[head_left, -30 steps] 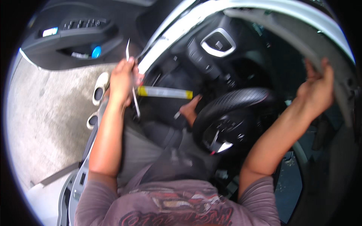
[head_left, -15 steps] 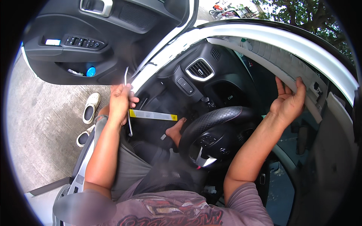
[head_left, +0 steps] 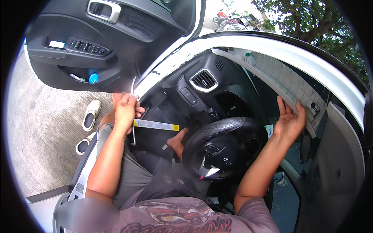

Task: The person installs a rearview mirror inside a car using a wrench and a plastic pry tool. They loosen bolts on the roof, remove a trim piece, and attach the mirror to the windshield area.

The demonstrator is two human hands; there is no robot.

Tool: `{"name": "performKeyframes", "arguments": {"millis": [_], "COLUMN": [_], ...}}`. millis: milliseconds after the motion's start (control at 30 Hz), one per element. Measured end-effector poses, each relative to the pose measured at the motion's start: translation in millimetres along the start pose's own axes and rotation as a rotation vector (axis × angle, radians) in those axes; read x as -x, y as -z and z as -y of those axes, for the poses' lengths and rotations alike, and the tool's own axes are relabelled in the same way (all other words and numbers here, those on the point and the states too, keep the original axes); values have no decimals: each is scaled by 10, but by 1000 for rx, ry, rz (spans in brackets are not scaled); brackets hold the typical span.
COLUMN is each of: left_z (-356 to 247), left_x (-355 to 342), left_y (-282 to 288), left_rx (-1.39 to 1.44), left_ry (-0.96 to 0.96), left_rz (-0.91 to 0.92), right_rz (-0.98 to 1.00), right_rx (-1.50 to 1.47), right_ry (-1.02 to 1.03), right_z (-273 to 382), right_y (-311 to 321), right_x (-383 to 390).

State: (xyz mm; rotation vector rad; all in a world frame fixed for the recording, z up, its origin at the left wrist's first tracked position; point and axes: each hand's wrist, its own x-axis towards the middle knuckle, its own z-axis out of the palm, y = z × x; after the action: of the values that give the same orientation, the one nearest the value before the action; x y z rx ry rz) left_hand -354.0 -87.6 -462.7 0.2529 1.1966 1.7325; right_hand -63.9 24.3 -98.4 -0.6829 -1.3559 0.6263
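My left hand is closed around a thin silver metal rod tool with a bent lower end, held upright over my left thigh beside the door opening. My right hand grips the edge of a long grey pillar trim panel, fingers behind it and thumb on the near side. Ribs and a small black clip show on the panel's exposed back. Its lower right end hangs away from the white door frame; the far end still lies by the dashboard corner.
The steering wheel stands between my arms. A yellow-and-white strip-shaped box lies near my bare foot. At left, the car door hangs open above concrete ground, with a pair of pale shoes on it.
My right hand and the trim panel have come down and a little left, away from the frame. My left hand keeps its hold on the rod tool; the whole view has shifted slightly.
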Motion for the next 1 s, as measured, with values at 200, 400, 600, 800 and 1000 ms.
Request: {"name": "performKeyframes", "arguments": {"millis": [200,400,600,800,1000], "left_z": [52,-2,-41,60,18], "left_x": [-23,7,69,-1,21], "left_y": [24,-15,-105,-103,-112], "left_rx": [18,-80,-61,-100,-82], "left_ry": [-3,-30,-12,-21,-27], "left_rz": [-16,-16,-19,23,4], "right_rz": [-12,-83,39,-42,-73], "right_rx": [-19,84,127,119,119], "right_ry": [-19,65,71,97,32], "right_z": [90,335,461,454,492], "right_y": [8,208,238,228,532], "right_x": [-145,-253,-483,-159,6]}}
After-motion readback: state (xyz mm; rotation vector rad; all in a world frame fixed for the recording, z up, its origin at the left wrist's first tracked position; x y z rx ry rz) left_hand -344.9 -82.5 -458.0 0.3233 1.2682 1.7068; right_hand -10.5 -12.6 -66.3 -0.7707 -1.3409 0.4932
